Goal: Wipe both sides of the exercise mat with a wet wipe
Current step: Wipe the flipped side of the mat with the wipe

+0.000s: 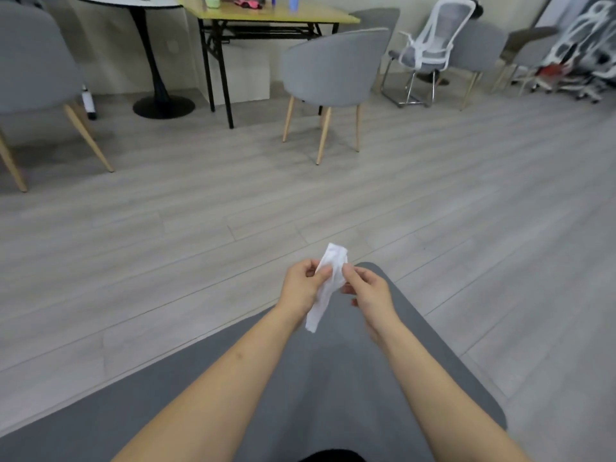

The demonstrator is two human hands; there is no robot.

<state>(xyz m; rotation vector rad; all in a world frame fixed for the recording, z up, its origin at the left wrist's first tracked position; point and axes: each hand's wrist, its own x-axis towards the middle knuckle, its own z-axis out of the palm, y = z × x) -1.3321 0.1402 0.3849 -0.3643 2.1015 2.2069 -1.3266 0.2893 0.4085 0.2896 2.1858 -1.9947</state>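
Note:
A grey exercise mat [340,371] lies flat on the wooden floor beneath my arms, its rounded far corner just past my hands. A crumpled white wet wipe [328,285] hangs in the air above that corner. My left hand [301,286] pinches the wipe's left side between thumb and fingers. My right hand [368,291] pinches its right edge near the top. The wipe's lower end dangles between my wrists, clear of the mat.
A grey chair with wooden legs [333,71] stands ahead on the floor, with a yellow-topped table [266,15] behind it. A round black-pedestal table [156,61] and another grey chair [30,61] are at the left. White office chairs [433,45] crowd the far right.

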